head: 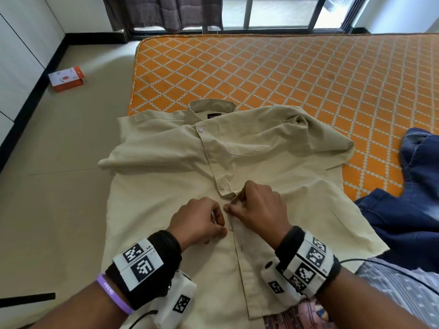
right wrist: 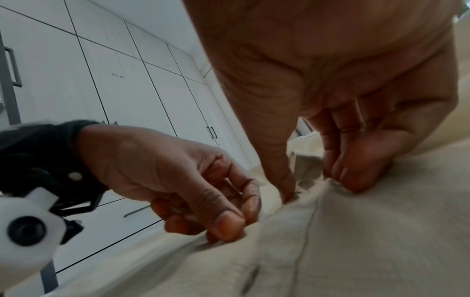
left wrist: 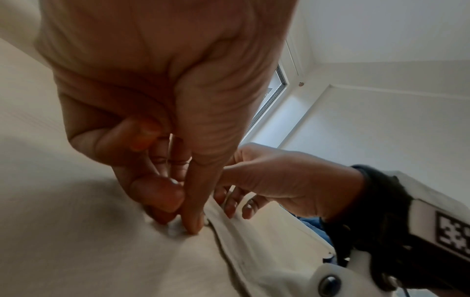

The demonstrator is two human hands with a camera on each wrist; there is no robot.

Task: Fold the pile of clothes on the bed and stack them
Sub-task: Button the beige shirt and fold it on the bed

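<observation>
**Two hands fasten a button on a beige shirt spread over the bed**

Head view: a beige shirt [head: 237, 167] lies face up on the near corner of an orange diamond-patterned bed [head: 297, 74], collar away from the viewer, its left shoulder and side hanging past the mattress edge. It is spread flat, probably so the front can be closed before folding. The left hand [head: 197, 222] and right hand [head: 259, 205] meet at the placket, mid-chest. The buttons above that point look fastened; the placket nearer the viewer is open. Blue denim [head: 415, 198] waits at the right, and patterned fabric [head: 403, 288] lies near the right forearm. A small orange box [head: 66, 79] sits on the floor.

Left wrist view: the left thumb and forefinger are curled, pinching the cloth where a pale button [left wrist: 175, 228] seems to sit, steadying it. The right fingers [left wrist: 230, 203] curl on the facing edge just beside.

Right wrist view: the right thumb and fingers pinch the placket edge [right wrist: 309, 180], lifting it toward the left hand. White wardrobe doors [right wrist: 114, 80] stand behind
</observation>
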